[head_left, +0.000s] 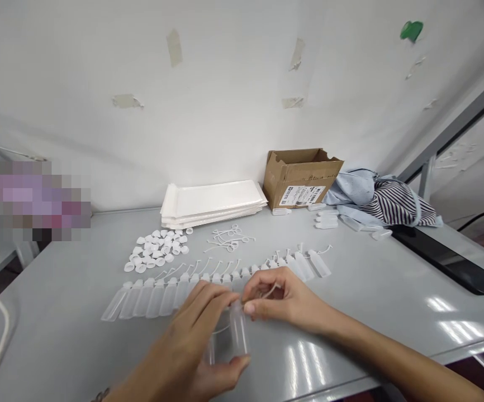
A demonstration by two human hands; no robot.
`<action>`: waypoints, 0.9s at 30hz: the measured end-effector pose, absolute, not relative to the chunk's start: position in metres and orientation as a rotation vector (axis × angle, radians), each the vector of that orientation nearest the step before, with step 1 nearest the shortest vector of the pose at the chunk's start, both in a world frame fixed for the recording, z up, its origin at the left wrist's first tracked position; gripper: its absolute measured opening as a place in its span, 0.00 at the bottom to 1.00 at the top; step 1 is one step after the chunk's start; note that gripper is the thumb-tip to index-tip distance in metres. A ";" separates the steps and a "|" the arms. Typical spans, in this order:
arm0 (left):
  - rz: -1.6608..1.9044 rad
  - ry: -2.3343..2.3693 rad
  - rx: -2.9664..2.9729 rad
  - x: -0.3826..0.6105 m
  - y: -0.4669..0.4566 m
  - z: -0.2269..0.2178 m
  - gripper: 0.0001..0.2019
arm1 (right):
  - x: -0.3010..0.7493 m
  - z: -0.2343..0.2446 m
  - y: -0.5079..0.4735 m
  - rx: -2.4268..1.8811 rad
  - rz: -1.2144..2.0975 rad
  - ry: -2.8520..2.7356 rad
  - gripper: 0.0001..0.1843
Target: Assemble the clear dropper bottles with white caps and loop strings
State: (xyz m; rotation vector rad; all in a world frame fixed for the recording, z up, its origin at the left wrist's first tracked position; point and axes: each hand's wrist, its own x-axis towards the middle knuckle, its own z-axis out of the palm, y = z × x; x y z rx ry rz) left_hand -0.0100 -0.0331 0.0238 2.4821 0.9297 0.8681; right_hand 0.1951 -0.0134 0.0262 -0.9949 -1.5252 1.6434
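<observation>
Near the front of the grey table, my left hand (200, 335) grips an upright translucent plastic bottle (239, 332) between thumb and fingers. My right hand (286, 296) is closed at the bottle's neck, pinching a thin white plastic strap (273, 290) whose end shows among the fingers. Part of a second clear bottle (210, 353) appears behind my left hand. Just beyond both hands runs a row of similar bottles (155, 298) lying side by side, many with thin straps at their necks. My hands hide the middle of that row.
White caps (158, 248) lie in a pile at the left. Loose ringed straps (230, 237) lie beyond the row. White padded envelopes (217, 201), a cardboard box (300, 176), cloth (393, 195), several loose bottles (326, 219) and a black phone-like slab (443, 259) sit behind and right.
</observation>
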 end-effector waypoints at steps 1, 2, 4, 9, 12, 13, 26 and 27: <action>0.870 0.956 2.467 -0.013 -0.037 0.019 0.25 | 0.194 0.026 -0.015 -1.008 1.597 -1.614 0.11; 0.869 0.970 2.465 -0.017 -0.041 0.015 0.25 | 0.193 0.024 -0.017 -1.009 1.525 -1.723 0.10; 0.846 0.975 2.502 -0.023 -0.047 0.008 0.25 | 0.191 0.021 -0.020 -0.955 1.298 -1.975 0.07; 0.696 1.049 2.630 -0.031 -0.055 0.004 0.24 | 0.188 0.013 -0.027 -0.750 0.566 -2.474 0.11; 0.693 1.150 2.603 -0.030 -0.058 0.003 0.22 | 0.187 0.009 -0.029 -0.711 0.232 -2.563 0.11; 0.706 1.171 2.596 -0.029 -0.058 0.003 0.21 | 0.186 0.008 -0.030 -0.701 0.153 -2.565 0.10; 0.567 1.242 2.612 -0.030 -0.060 0.003 0.22 | 0.179 -0.003 -0.029 -0.621 -0.279 -2.554 0.10; 0.559 1.243 2.623 -0.030 -0.060 0.003 0.23 | 0.179 -0.003 -0.029 -0.620 -0.286 -2.553 0.09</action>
